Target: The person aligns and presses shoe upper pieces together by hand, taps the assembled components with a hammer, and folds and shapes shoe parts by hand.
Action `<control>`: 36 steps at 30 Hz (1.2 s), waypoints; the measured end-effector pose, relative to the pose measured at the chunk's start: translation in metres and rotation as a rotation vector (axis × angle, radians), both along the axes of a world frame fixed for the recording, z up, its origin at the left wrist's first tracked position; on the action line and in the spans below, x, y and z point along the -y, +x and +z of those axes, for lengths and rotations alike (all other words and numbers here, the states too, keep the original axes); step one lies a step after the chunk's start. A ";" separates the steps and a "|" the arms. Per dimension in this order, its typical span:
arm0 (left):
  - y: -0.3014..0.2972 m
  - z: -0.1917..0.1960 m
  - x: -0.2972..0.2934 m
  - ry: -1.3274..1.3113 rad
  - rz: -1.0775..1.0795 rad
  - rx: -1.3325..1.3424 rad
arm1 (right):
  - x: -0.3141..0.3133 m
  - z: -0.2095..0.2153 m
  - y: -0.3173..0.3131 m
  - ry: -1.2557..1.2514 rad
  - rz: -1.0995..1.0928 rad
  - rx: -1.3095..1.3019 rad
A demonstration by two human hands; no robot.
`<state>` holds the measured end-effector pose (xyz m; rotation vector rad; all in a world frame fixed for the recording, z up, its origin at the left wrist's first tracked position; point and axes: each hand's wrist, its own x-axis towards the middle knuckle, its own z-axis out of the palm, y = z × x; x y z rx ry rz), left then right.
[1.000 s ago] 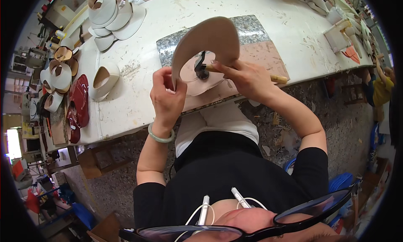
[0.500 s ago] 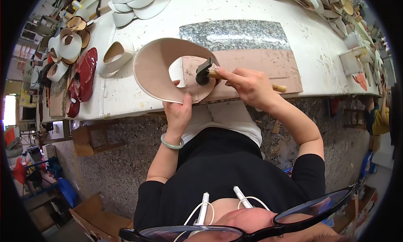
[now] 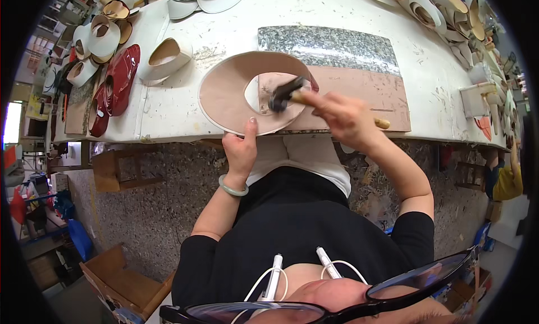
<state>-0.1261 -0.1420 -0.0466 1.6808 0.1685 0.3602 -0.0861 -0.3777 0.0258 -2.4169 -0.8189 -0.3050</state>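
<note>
A beige shoe upper [image 3: 224, 94], bent into a wide ring, lies at the table's front edge. My left hand [image 3: 241, 147] grips its near rim, with the thumb on top and the fingers tucked beneath, partly hidden. In my right hand [image 3: 349, 121] is a hammer [image 3: 286, 94], held by its wooden handle. Its dark head is blurred by motion above the right part of the ring. Under that part lies a pinkish board [image 3: 359, 91], scuffed and worn.
Behind the board shows a speckled grey stone slab [image 3: 331, 46]. To the left are a pale upper [image 3: 165, 59], red glossy shoe parts [image 3: 119, 80] and stacked white uppers [image 3: 104, 37]. More uppers [image 3: 424, 9] pile up at the far right, near a white box [image 3: 476, 101]. A wooden stool [image 3: 129, 169] stands below the table.
The hammer head has lifted and tilted off the upper. My left thumb has shifted on the rim. The whole view has shifted somewhat, so the table's things appear farther right.
</note>
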 end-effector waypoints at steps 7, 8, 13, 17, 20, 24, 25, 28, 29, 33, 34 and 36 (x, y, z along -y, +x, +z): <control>-0.004 -0.003 -0.005 0.180 -0.054 0.044 | -0.009 0.007 -0.004 -0.025 0.031 -0.038; -0.004 -0.003 0.000 0.200 -0.011 0.077 | -0.011 0.006 -0.007 -0.052 0.045 -0.038; 0.013 0.017 -0.008 -0.120 0.028 0.134 | 0.002 0.008 -0.006 0.180 0.087 -0.190; 0.038 0.056 -0.071 -0.732 0.170 0.103 | 0.034 0.018 -0.008 0.605 -0.070 -0.316; 0.045 0.099 -0.119 -0.902 0.044 0.266 | 0.076 0.007 0.007 0.648 -0.283 -0.236; 0.032 0.124 -0.177 -0.545 0.158 0.420 | 0.146 -0.020 0.031 0.681 -0.448 -0.137; 0.031 0.132 -0.184 -0.406 0.226 0.402 | 0.158 -0.019 0.034 0.738 -0.486 -0.139; 0.034 0.136 -0.215 -0.123 0.422 0.361 | 0.230 -0.047 0.051 0.700 -0.774 -0.214; 0.042 0.130 -0.224 0.051 0.523 0.303 | 0.248 -0.048 0.050 0.694 -0.902 -0.221; 0.018 0.124 -0.293 0.371 0.698 0.260 | 0.307 -0.084 0.075 0.691 -1.017 -0.490; 0.020 0.124 -0.302 0.433 0.719 0.261 | 0.337 -0.099 0.079 0.690 -1.012 -0.489; 0.029 0.116 -0.330 0.591 0.753 0.268 | 0.384 -0.131 0.089 0.355 -0.944 -0.405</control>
